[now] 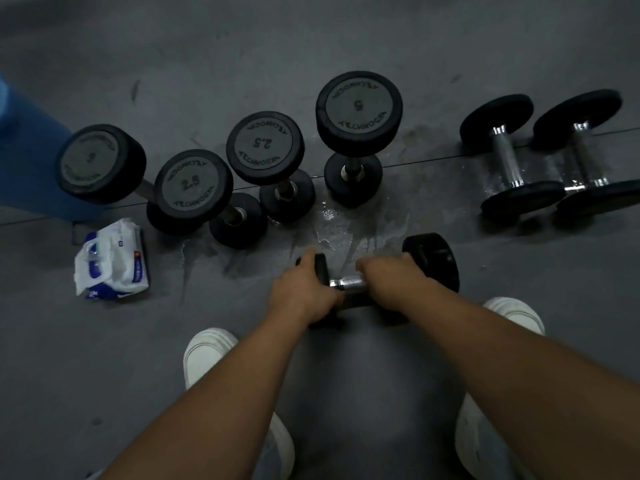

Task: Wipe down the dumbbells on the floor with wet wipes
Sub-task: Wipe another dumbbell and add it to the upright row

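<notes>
a: where is the dumbbell [349, 283] found, and how is it held?

b: it is laid on its side on the floor [346, 382], directly under the fingers. its left head is wrapped by the left hand [304, 292], with the fingers curled over the far edge. the chrome handle is closed round by the right hand [391, 275], just beside the right head.

a: why is it gripped at two places?

b: it is judged that the head is pinned so the round weight cannot roll while the handle is rubbed. no wipe is seen at either hand, and whether one is hidden beneath the right fingers cannot be told.

a: and what is set around the fingers?

b: the pack of wet wipes [110, 261] is set well to the left of the left fingers, within a reach. wet streaks [329, 216] are seen just beyond the fingertips. the upright dumbbells [265, 147] are stood on end farther beyond them, probably so each face is exposed. the lying pair [505, 157] is placed far to the right of the right fingers.

a: how are the arms posed?

b: both forearms are stretched forward and down, knuckles are turned up, and the hands are drawn close, with a short length of bare handle shown between them.
</notes>
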A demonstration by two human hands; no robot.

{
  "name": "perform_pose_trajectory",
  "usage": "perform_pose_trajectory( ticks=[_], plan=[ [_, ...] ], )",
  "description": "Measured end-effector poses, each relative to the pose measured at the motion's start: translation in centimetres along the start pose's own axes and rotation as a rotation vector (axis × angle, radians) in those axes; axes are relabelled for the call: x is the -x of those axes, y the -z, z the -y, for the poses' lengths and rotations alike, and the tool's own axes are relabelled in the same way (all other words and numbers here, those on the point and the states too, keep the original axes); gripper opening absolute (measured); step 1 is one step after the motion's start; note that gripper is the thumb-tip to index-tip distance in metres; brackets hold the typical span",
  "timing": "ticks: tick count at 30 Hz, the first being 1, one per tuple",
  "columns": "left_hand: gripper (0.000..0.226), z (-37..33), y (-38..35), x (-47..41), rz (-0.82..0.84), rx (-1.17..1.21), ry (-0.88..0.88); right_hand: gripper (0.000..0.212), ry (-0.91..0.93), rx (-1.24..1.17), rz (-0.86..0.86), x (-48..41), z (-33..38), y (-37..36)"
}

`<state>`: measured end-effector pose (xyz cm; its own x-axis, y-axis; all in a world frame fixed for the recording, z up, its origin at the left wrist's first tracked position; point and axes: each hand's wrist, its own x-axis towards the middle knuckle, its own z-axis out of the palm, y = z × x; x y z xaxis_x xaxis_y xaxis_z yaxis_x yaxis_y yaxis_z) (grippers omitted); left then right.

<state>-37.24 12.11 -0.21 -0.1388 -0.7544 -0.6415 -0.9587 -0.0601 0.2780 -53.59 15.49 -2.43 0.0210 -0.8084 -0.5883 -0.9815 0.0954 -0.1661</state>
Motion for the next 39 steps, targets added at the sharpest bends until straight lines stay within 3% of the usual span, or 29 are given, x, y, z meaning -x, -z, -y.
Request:
perform_pose_trajectory(
  ticks=[2,4,9,11,14,17,18,20,22,25,29,31,33,36,39],
  plan=[
    [0.099,0.6,0.0,0.2,0.142,0.057,0.067,0.027,0.066,0.012,0.128,0.5,0.0,0.2],
    [0.112,1.2,-0.5,0.9,0.164,0.130,0.080,0.027,0.088,0.012,0.141,1.0,0.1,-0.1],
    [0.101,1.2,-1.6,3.5,-0.138,0.113,-0.094,0.023,-0.068,-0.167,-0.157,2.9,1.4,-2.3],
    [0.106,1.5,-2.4,4.4,-0.072,0.018,-0.160,0.028,-0.105,-0.212,-0.294,3.9,3.9,-3.8],
    [0.124,1.9,-2.9,4.6,0.006,-0.103,-0.211,0.036,0.116,-0.084,-0.335,3.7,4.6,-4.8],
    [0.127,1.8,-2.6,4.1,-0.020,-0.105,-0.174,0.034,-0.109,-0.105,-0.431,3.2,2.0,-4.2],
    [0.127,1.7,-2.5,3.7,-0.020,-0.098,-0.177,0.045,-0.153,-0.114,-0.431,3.2,2.3,-4.1],
    [0.125,1.8,-2.0,2.9,0.006,-0.067,-0.195,0.056,-0.037,-0.059,-0.411,3.2,4.6,-4.4],
    [0.125,2.1,-1.3,1.8,0.033,-0.018,-0.218,0.050,0.064,-0.025,-0.400,2.8,5.0,-4.4],
    [0.122,3.2,-0.7,1.1,0.013,0.120,-0.219,0.045,-0.079,-0.073,-0.401,2.4,1.8,-3.3],
    [0.104,4.7,-2.1,2.4,-0.194,0.335,-0.273,0.031,0.109,-0.055,-0.309,1.7,1.0,-2.9],
    [0.099,4.5,-3.0,3.1,-0.269,0.343,-0.264,0.023,0.072,-0.040,-0.265,0.8,0.7,-1.7],
    [0.110,3.8,-3.6,3.1,-0.235,0.276,-0.211,0.025,0.004,0.010,-0.236,0.5,0.4,-1.2],
    [0.124,3.0,-3.4,2.7,-0.148,0.275,-0.140,0.046,0.049,0.090,-0.165,0.7,1.1,-1.7],
    [0.114,2.5,-2.7,2.7,-0.150,0.318,-0.080,0.032,0.015,0.019,-0.120,-0.1,1.0,-0.3]
  ],
)
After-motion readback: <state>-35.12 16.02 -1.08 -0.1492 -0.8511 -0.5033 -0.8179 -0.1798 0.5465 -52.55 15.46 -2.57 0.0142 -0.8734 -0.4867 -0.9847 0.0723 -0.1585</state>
